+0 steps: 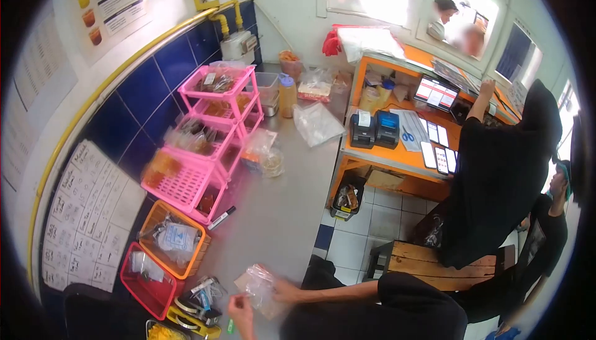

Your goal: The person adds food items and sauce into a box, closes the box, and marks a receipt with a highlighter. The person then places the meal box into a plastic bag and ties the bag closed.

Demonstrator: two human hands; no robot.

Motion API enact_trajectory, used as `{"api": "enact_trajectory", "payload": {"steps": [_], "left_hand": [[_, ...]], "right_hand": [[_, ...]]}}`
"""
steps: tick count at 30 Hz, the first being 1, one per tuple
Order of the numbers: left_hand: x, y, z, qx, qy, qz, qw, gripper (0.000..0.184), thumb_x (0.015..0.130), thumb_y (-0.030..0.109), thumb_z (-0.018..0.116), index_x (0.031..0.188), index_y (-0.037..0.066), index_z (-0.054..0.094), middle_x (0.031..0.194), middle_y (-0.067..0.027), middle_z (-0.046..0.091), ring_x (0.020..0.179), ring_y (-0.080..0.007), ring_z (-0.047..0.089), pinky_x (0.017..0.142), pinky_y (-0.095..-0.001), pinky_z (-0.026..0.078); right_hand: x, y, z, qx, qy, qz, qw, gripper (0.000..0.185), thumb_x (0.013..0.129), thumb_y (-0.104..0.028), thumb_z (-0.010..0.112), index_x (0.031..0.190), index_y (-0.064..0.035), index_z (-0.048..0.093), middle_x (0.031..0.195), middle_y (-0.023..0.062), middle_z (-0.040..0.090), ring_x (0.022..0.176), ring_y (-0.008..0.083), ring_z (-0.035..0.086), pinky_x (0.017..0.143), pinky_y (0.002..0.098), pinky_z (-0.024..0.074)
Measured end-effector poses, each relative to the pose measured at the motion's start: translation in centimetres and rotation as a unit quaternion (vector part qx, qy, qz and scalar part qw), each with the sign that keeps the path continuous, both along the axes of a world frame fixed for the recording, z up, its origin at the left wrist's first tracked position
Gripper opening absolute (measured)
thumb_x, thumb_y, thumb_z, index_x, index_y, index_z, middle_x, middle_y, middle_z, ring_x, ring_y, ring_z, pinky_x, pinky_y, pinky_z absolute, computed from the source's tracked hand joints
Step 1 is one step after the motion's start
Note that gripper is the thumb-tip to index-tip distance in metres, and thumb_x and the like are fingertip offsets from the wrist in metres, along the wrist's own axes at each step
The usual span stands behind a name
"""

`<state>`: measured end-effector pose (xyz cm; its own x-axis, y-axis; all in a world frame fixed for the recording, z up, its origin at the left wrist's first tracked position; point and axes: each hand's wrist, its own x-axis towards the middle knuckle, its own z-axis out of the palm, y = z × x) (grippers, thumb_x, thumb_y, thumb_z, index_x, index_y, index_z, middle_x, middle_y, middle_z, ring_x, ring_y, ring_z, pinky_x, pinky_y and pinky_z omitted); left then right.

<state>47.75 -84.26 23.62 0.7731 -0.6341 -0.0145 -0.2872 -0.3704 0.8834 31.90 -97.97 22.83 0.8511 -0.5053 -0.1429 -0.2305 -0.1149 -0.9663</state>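
My right hand (pixel 287 293) reaches in from the right over the steel counter and grips the edge of a clear plastic bag (pixel 257 285). The bag looks crinkled, with something pale and flat inside or under it. Just left of the bag is my left hand (pixel 241 312), fingers curled together in a pinch; what they hold, if anything, is too small to make out. A small green object (pixel 231 326) shows beside that hand. Nearby lie a yellow-and-black tape dispenser (pixel 192 322) and a red basket (pixel 144 275) with a packet in it.
An orange basket (pixel 202 250) of plastic packets and pink tiered racks (pixel 186 185) line the wall side. A black marker (pixel 221 217), bagged goods and a bottle (pixel 286 98) stand on the counter (pixel 273 216). To the right, people in black work by an orange desk (pixel 347 154).
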Motion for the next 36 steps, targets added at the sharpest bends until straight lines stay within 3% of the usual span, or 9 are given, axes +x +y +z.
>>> {"api": "enact_trajectory", "payload": {"steps": [8,12,15,19,24,26,28,32,36], "left_hand": [[-6.7,-0.8,-2.4,-0.106,0.233,0.042,0.966,0.013,0.082,-0.007,0.061,0.093,-0.002,0.066,0.084,-0.0058,0.068,0.077,-0.0128,0.065,0.071,-0.0278,0.052],[-7.8,-1.4,-0.8,-0.121,0.197,0.048,0.972,0.02,0.08,-0.001,0.07,0.1,-0.003,0.068,0.092,-0.0054,0.071,0.081,-0.0127,0.066,0.074,-0.0277,0.052],[-8.9,-1.7,-0.4,-0.126,0.158,0.063,0.977,0.02,0.079,0.002,0.071,0.098,-0.002,0.068,0.089,-0.004,0.069,0.078,-0.0117,0.063,0.071,-0.0283,0.051],[-9.1,-1.3,1.0,-0.012,0.079,0.016,0.997,0.028,0.082,0.007,0.071,0.107,-0.006,0.068,0.095,-0.0107,0.071,0.084,-0.0181,0.066,0.075,-0.0345,0.054],[-8.9,-0.3,-3.2,-0.09,-0.057,0.035,0.994,0.023,0.088,0.009,0.07,0.104,-0.007,0.066,0.097,-0.0131,0.07,0.089,-0.0198,0.067,0.078,-0.0358,0.054],[-8.8,-0.5,-3.7,-0.113,-0.036,0.056,0.991,0.022,0.091,0.011,0.068,0.103,-0.007,0.065,0.097,-0.0135,0.069,0.091,-0.0203,0.067,0.079,-0.0357,0.053],[-8.6,-1.6,-0.4,-0.092,0.174,0.092,0.976,0.019,0.097,0.013,0.064,0.101,-0.006,0.064,0.095,-0.0111,0.068,0.091,-0.0177,0.064,0.08,-0.0331,0.051],[-6.6,-1.8,-3.8,-0.108,0.122,0.078,0.984,0.03,0.098,0.019,0.064,0.097,-0.011,0.062,0.092,-0.0163,0.068,0.084,-0.0222,0.066,0.077,-0.0348,0.054],[-6.2,-2.0,-4.6,-0.083,0.143,0.088,0.982,0.021,0.098,0.015,0.064,0.092,-0.005,0.062,0.09,-0.0098,0.067,0.082,-0.0169,0.062,0.074,-0.0315,0.051]], "right_hand": [[-1.0,0.3,-2.4,0.039,-0.061,0.052,0.996,0.046,0.086,-0.023,0.072,0.126,-0.0045,0.061,0.118,0.0187,0.068,0.109,0.031,0.065,0.092,0.0404,0.05],[-0.6,0.8,-4.0,-0.01,-0.091,0.031,0.995,0.037,0.087,-0.021,0.072,0.119,-0.005,0.061,0.11,0.015,0.068,0.105,0.0281,0.065,0.089,0.0397,0.0502],[-0.2,1.1,-4.8,0.129,-0.068,0.005,0.989,0.034,0.085,-0.018,0.074,0.111,-0.0057,0.055,0.099,0.0168,0.066,0.098,0.0316,0.066,0.082,0.0434,0.0505],[-1.5,0.3,-1.5,0.012,-0.043,0.06,0.997,0.036,0.083,-0.006,0.068,0.111,-0.0059,0.046,0.085,0.0225,0.061,0.082,0.0412,0.064,0.069,0.0499,0.0476],[-1.6,-0.5,-0.1,-0.102,-0.008,0.12,0.988,0.042,0.081,0.004,0.059,0.118,-0.005,0.042,0.072,0.023,0.059,0.071,0.0448,0.062,0.062,0.0514,0.0452],[-0.9,-0.4,-0.4,-0.154,-0.057,0.066,0.984,0.043,0.085,0.003,0.06,0.124,-0.0054,0.042,0.075,0.0239,0.062,0.07,0.0414,0.064,0.063,0.0487,0.0473],[-0.2,-0.2,-0.3,-0.049,-0.054,0.003,0.997,0.039,0.088,-0.001,0.063,0.124,-0.0042,0.048,0.083,0.0222,0.065,0.08,0.0364,0.067,0.071,0.0447,0.0506],[1.4,-0.2,-2.5,0.148,-0.136,-0.063,0.977,0.02,0.092,-0.01,0.068,0.109,-0.0003,0.062,0.093,0.0142,0.07,0.09,0.0188,0.068,0.082,0.0351,0.0532],[0.7,-0.6,-1.4,0.155,-0.103,-0.064,0.98,0.013,0.092,-0.011,0.07,0.094,0.0011,0.066,0.09,0.0095,0.069,0.089,0.0129,0.064,0.081,0.0323,0.0524]]}}
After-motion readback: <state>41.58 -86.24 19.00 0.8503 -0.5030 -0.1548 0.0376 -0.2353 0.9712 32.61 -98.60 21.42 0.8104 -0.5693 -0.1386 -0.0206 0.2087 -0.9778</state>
